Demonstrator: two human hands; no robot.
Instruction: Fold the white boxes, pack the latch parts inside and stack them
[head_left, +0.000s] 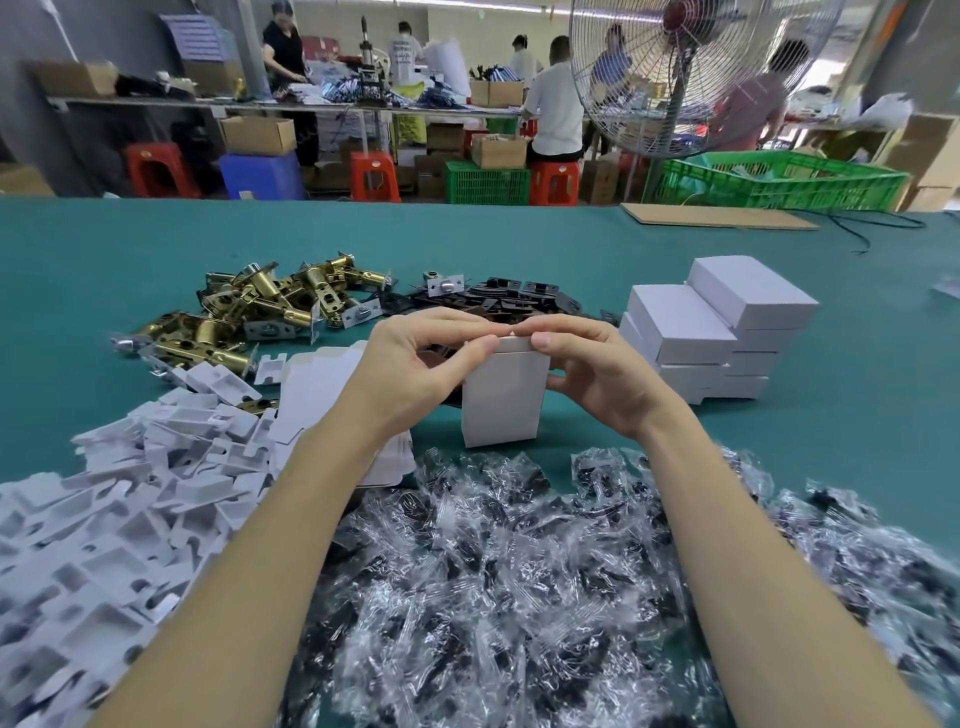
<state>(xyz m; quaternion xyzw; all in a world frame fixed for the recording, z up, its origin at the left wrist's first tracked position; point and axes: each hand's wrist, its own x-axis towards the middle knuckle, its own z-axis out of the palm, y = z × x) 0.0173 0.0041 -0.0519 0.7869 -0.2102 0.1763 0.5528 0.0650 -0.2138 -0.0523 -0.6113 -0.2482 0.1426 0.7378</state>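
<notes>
A white box (501, 402) stands upright on the green table (104, 249) in front of me. My left hand (415, 364) and my right hand (597, 369) grip its top end from either side, thumbs and fingertips meeting over the top flap. Closed white boxes (722, 332) are stacked to the right. Brass latch bodies (249, 306) lie at the back left, black plates (498, 301) behind my hands. Flat white box blanks (311, 384) lie under my left forearm.
White card inserts (104, 509) are heaped at the near left. Clear bags of dark screws (519, 597) cover the near middle and right. A cardboard sheet (717, 215) and a cable lie at the far right. A fan (691, 73), crates and several people are beyond the table.
</notes>
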